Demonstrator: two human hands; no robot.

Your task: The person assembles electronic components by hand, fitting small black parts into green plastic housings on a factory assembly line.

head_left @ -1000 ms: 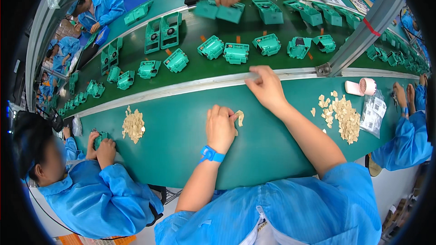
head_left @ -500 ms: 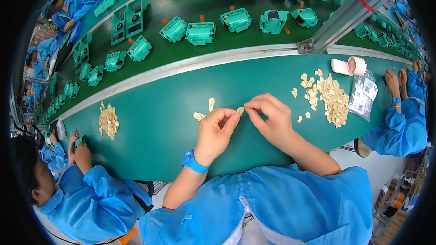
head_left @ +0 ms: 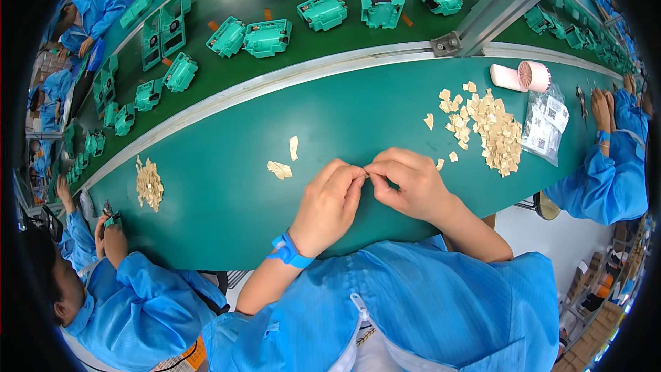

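Observation:
My left hand point(head_left: 323, 200) and my right hand point(head_left: 411, 182) meet fingertip to fingertip above the green table, both closed in a pinch. The small cream piece that the left fingers held a moment earlier is now almost wholly hidden between the fingertips. What the right fingers pinch cannot be made out. Beyond my left hand lie a narrow cream scrap point(head_left: 294, 148) and a wider, jagged cream scrap point(head_left: 279, 169). To the right of my right hand spreads a heap of small cream pieces point(head_left: 500, 134), several scattered at its edge.
A pink handheld fan point(head_left: 534, 76) and a clear bag with white labels point(head_left: 546, 127) lie by the heap. Another cream pile point(head_left: 149, 186) is at left, near a co-worker point(head_left: 131, 296). Beyond a metal rail point(head_left: 275, 89), green housings point(head_left: 267, 38) stand on a belt. A post point(head_left: 506, 10) rises at right.
My fingertips have come together, covering the cream piece that showed between them before. The whole view has shifted, so the table and belt sit higher and further left.

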